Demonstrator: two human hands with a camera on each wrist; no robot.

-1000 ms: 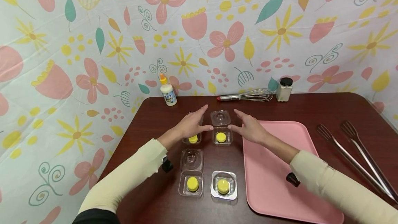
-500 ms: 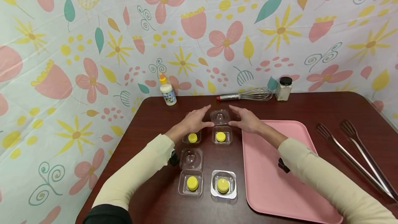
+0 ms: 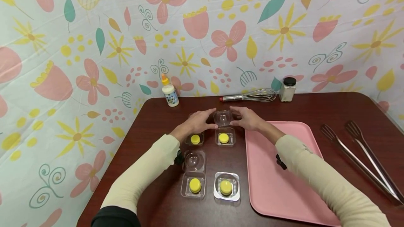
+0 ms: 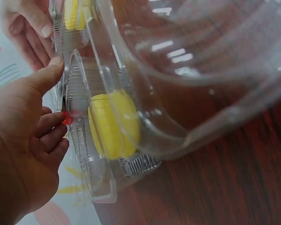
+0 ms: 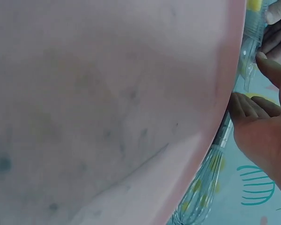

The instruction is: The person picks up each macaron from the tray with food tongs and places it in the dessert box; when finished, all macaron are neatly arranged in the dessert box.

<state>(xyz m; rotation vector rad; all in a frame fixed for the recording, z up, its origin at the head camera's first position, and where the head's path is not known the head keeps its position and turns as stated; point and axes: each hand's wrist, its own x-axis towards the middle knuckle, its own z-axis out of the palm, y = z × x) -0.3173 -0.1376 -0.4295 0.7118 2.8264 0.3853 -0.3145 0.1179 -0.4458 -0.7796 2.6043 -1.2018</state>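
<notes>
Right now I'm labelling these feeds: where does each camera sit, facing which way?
Head: on the head, facing forward and down at the table; both arms, left hand and right hand show.
Left wrist: mounted there, looking past the left hand at clear containers; part of the right shows.
Right wrist: mounted there, looking across the pink tray toward the whisk; right hand and part of the left show.
Shared by head and right wrist: tray, whisk.
</notes>
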